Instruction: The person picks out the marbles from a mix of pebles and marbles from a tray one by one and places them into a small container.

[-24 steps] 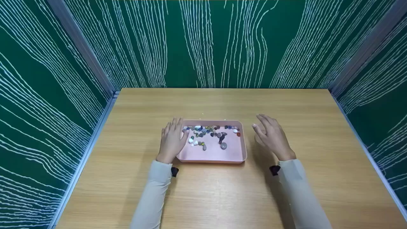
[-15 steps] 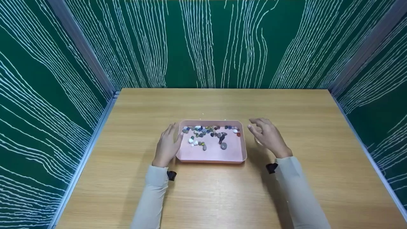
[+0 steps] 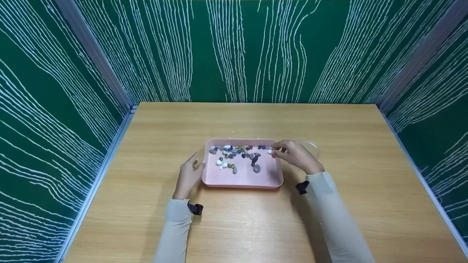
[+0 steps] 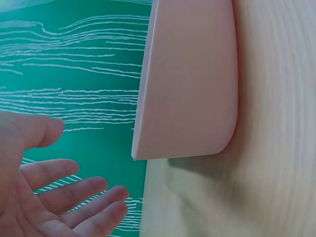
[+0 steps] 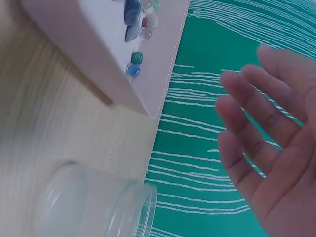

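Reaching over the pink tray (image 3: 242, 180), the right hand (image 3: 297, 157) is held slack-fingered above the pebbles (image 3: 234, 153), grasping nothing. One pebble is best pinched singly. The left hand (image 3: 188, 174), likewise relaxed, is kept beside the tray.

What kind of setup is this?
Likely a staged recording booth, not a home or shop: a bare wooden table boxed in by green patterned panels, with only a pink tray of pebbles and a clear cup.
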`<state>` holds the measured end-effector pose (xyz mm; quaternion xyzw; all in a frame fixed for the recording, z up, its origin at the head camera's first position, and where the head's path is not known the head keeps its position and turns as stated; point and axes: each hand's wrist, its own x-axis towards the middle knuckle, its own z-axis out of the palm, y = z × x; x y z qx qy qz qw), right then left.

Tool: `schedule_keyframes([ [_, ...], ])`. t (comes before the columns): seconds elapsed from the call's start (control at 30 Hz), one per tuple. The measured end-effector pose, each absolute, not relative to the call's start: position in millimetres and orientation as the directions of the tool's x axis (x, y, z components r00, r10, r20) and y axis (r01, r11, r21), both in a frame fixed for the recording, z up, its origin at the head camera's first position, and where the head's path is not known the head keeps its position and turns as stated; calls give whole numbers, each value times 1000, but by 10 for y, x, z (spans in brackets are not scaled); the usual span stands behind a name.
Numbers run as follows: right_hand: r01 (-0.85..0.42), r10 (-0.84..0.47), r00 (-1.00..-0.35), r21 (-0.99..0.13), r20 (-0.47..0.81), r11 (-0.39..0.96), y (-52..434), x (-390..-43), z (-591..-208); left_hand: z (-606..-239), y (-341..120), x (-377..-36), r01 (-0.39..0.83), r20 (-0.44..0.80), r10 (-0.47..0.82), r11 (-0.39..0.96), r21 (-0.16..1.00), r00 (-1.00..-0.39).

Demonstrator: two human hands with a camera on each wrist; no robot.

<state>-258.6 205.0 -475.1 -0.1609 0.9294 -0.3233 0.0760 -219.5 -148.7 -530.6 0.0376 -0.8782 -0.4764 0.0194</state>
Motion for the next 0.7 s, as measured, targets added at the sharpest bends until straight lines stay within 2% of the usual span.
schedule_keyframes([
  [0.37,-250,-424,-889,-594,-171,764,1805,-2730,-4706,-5443,-1513,-2150,-52,4,-127,435,899,-992],
  [0.7,-325,-511,-838,-581,-188,747,1649,-2852,-4721,-5537,-1558,-2139,-62,-8,-134,399,915,-991],
])
